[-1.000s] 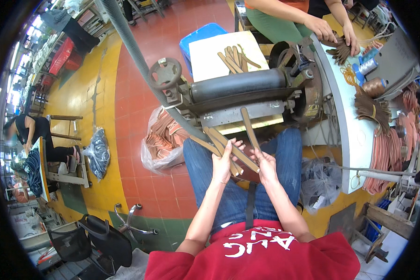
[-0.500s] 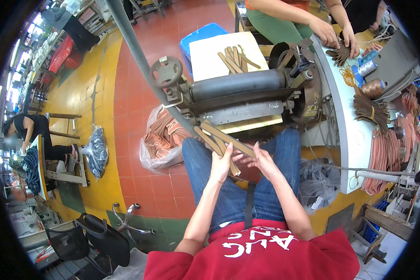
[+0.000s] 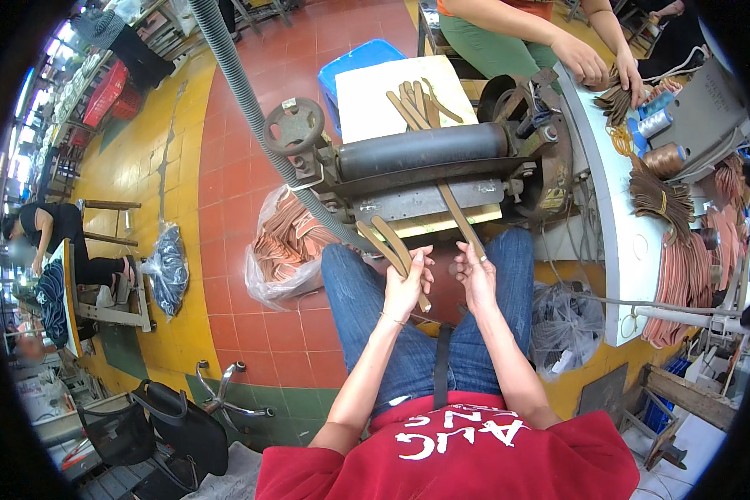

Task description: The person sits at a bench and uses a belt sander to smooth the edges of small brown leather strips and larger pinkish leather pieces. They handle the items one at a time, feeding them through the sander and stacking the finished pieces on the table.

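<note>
My left hand (image 3: 403, 292) is closed around a few brown leather-like strips (image 3: 393, 244), whose far ends fan out over my lap. My right hand (image 3: 477, 279) pinches the near end of a single brown strip (image 3: 457, 212). That strip's far end rests on the metal feed plate (image 3: 392, 203) of a roller machine, just below its dark roller (image 3: 425, 152). Whether its tip is under the roller I cannot tell. Behind the roller, several similar strips (image 3: 417, 103) lie on a pale board (image 3: 360, 100).
A handwheel (image 3: 294, 127) and grey hose (image 3: 235, 75) stand at the machine's left, above a bag of pinkish strips (image 3: 287, 248). At right, a white table (image 3: 612, 250) carries thread spools (image 3: 665, 158) and strip bundles (image 3: 662, 198); a co-worker's hands (image 3: 604, 73) handle brown strips there.
My right hand has drawn one strip away from those in my left hand and brought its far end onto the machine's feed plate. The left hand keeps the others.
</note>
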